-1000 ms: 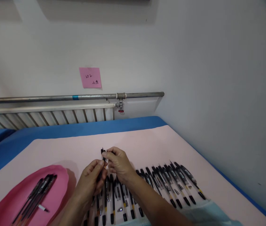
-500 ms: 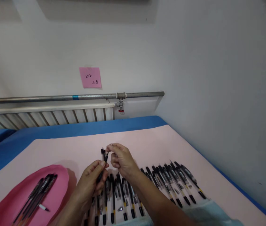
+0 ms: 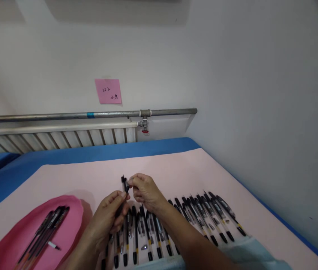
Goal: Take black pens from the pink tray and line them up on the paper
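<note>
My left hand (image 3: pixel 110 212) is closed around a black pen (image 3: pixel 126 189), holding it tilted with its upper end up. The thumb and forefinger of my right hand (image 3: pixel 146 191) pinch a small silvery pen tip (image 3: pixel 128 183) at that upper end; the fingers partly hide it. Just behind, another pen (image 3: pixel 123 180) stretches beyond the left fingers. Below my hands lie several disassembled pens (image 3: pixel 134 234) in a row, with loose silvery cone tips (image 3: pixel 144 247) and black caps among them.
A pink dish (image 3: pixel 74 217) at left holds several pens (image 3: pixel 43 236) and a short white-and-black piece (image 3: pixel 53 245). More pens (image 3: pixel 212 213) lie at right beside a pale blue cloth (image 3: pixel 249 253). A pink sheet (image 3: pixel 164 165) covers the blue table (image 3: pixel 114 150), against the wall and radiator.
My right fingers have moved slightly down and left, closing in on the pen's upper end. My left hand keeps its hold on the pen.
</note>
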Available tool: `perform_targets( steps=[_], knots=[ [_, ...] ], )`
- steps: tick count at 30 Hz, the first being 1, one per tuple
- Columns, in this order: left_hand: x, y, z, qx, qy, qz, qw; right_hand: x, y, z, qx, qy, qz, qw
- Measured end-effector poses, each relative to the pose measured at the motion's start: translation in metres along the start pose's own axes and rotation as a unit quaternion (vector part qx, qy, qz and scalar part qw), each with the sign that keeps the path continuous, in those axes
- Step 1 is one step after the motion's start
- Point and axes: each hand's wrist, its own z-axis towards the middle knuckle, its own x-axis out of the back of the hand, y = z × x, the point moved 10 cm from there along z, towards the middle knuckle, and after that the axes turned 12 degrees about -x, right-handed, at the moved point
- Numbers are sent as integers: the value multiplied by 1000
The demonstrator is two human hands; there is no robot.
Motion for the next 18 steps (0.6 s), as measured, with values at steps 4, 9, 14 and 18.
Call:
perform_targets(
  steps=[4, 9, 14, 18],
  knots=[
    [-1, -4, -1, 8, -44, 45, 998, 35, -22, 5, 85, 86, 65, 990],
    [20, -9, 5, 14, -14, 98, 995, 114, -56, -2, 175, 233, 114, 950],
    [41, 5, 17, -61, 104, 80, 989, 132, -51, 6, 155, 263, 24, 952],
    [31, 15, 37, -94, 112, 134, 980, 117, -40, 16, 146, 266, -88, 949]
  ],
)
